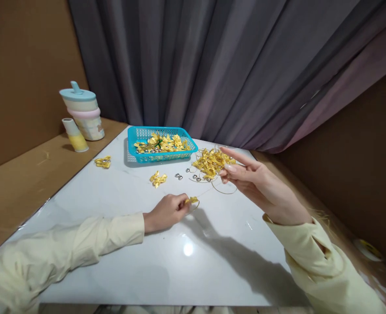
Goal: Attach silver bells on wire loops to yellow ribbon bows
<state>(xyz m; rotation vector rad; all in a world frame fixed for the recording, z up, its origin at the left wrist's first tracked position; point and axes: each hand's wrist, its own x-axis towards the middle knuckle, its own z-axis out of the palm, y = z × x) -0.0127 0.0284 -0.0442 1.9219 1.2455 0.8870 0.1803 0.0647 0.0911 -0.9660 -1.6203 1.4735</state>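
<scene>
My left hand (pixel 170 211) is closed in a pinch on a small yellow ribbon bow (pixel 193 200) with a loop of gold cord, low over the white table. From it a thin, pale thread (pixel 206 191) slants up to my right hand (pixel 256 181). My right thumb and lower fingers pinch that thread, while the index finger stretches out above. Just beyond the right fingers lies a heap of yellow ribbon bows (pixel 209 161) with gold cords. Small silver bells (pixel 196 178) lie in front of the heap, and two more bells (pixel 179 176) sit to its left.
A blue plastic basket (pixel 163 159) at the back holds more yellow bows and bells. Separate yellow bows (pixel 158 179) lie on the white table (pixel 140 270), with another bow (pixel 103 162) farther left. A lidded cup (pixel 84 115) and a small yellow-white bottle (pixel 76 136) stand at left.
</scene>
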